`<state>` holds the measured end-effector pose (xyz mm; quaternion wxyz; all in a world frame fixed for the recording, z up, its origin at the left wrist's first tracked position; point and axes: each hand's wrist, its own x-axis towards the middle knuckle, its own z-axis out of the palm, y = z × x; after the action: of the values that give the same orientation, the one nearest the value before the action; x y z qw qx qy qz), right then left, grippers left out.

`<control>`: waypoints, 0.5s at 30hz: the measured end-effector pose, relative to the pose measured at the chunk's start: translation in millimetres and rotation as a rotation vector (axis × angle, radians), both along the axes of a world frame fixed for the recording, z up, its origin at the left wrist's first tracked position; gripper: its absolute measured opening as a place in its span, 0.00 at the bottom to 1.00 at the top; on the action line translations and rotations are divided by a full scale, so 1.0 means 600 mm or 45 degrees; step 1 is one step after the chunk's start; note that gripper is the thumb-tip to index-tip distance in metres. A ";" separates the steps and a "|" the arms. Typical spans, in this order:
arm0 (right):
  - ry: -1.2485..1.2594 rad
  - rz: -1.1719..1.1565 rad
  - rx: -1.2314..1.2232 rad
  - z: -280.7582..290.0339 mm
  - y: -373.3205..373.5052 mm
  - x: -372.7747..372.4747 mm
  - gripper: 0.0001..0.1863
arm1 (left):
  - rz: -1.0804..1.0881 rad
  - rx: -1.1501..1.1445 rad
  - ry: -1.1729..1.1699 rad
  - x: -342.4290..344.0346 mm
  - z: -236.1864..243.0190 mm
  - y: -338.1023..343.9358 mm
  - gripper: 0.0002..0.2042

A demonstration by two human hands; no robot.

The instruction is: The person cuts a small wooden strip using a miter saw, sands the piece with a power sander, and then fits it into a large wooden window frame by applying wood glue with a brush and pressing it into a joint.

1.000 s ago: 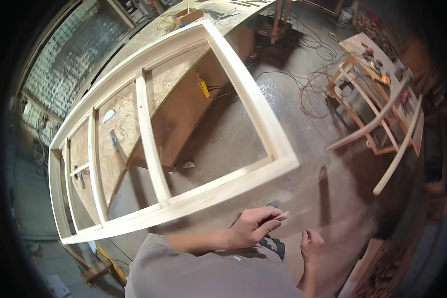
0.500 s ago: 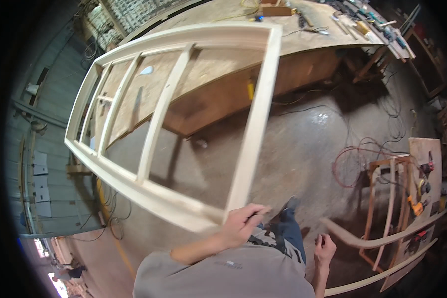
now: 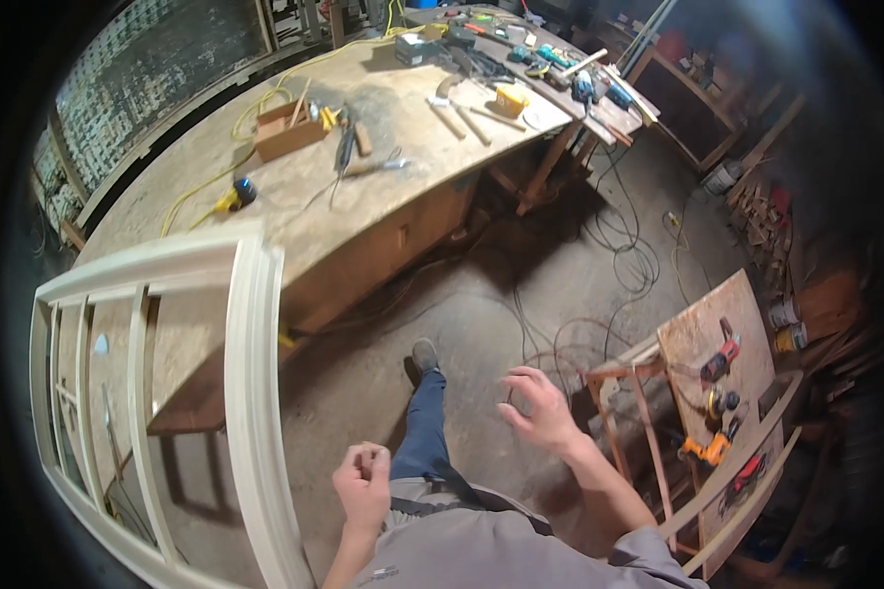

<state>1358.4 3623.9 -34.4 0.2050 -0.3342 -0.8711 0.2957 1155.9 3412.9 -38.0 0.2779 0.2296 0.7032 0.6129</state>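
Note:
My left hand (image 3: 363,486) is loosely closed in front of my waist, its fingers curled, and nothing shows in it. To its left stands a pale wooden frame (image 3: 255,393) with several slats, reaching from the worktable to the lower left edge of the view. The hand is apart from this frame. My right hand (image 3: 540,407) is raised to the right of my leg, thumb and fingers spread and bent, holding nothing. Nearest to it is a small wooden stand (image 3: 599,412).
A large wooden worktable (image 3: 334,226) carries an open wooden box (image 3: 290,137), a yellow-and-black power tool (image 3: 234,196) and several hand tools. At right, a board (image 3: 697,334) holds a red power tool (image 3: 720,361) and an orange drill (image 3: 709,447), beside curved wooden strips (image 3: 742,481). Cables (image 3: 629,260) lie on the floor.
My view has swung right, so the frame now sits farther left. My left hand has come away from the frame's near corner. My right hand has risen and opened.

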 end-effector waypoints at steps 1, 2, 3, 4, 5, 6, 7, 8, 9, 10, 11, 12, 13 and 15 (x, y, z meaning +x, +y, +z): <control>-0.053 -0.072 -0.124 0.006 0.063 -0.007 0.20 | -0.047 0.035 -0.006 -0.016 -0.011 0.067 0.05; -0.034 -0.076 -0.115 0.025 0.122 -0.022 0.19 | -0.046 0.039 -0.007 -0.031 -0.021 0.121 0.05; -0.071 -0.093 -0.068 0.031 0.185 -0.027 0.19 | -0.078 0.034 -0.013 -0.045 -0.035 0.173 0.05; -0.103 -0.127 -0.014 0.042 0.250 -0.033 0.18 | -0.128 0.035 -0.014 -0.073 -0.041 0.232 0.04; -0.128 -0.129 0.000 0.059 0.317 -0.039 0.18 | -0.126 0.038 -0.012 -0.098 -0.037 0.287 0.04; -0.161 -0.139 0.010 0.081 0.378 -0.040 0.18 | -0.155 -0.019 -0.057 -0.118 -0.029 0.339 0.03; -0.199 -0.149 0.105 0.107 0.440 -0.047 0.18 | -0.176 -0.076 -0.098 -0.139 -0.019 0.394 0.02; -0.234 -0.155 0.194 0.130 0.498 -0.058 0.18 | -0.171 -0.081 -0.099 -0.162 -0.014 0.442 0.02; -0.226 -0.168 0.229 0.151 0.562 -0.069 0.18 | -0.142 -0.080 -0.091 -0.183 -0.009 0.488 0.02; -0.217 -0.199 0.259 0.170 0.621 -0.075 0.19 | -0.129 -0.082 -0.080 -0.201 0.003 0.533 0.03; -0.240 -0.223 0.287 0.198 0.675 -0.089 0.20 | -0.098 -0.053 0.021 -0.220 0.019 0.581 0.02; -0.253 -0.245 0.314 0.220 0.735 -0.106 0.20 | -0.083 -0.066 0.032 -0.240 0.020 0.618 0.03; -0.262 -0.245 0.342 0.227 0.802 -0.116 0.21 | -0.057 -0.065 0.097 -0.260 0.020 0.654 0.04; -0.330 -0.250 0.427 0.237 0.945 -0.153 0.23 | 0.021 -0.063 0.232 -0.294 0.023 0.732 0.04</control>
<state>1266.7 4191.1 107.9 0.1719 -0.4139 -0.8903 0.0802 979.5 3852.2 -24.5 0.2132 0.2716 0.7424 0.5741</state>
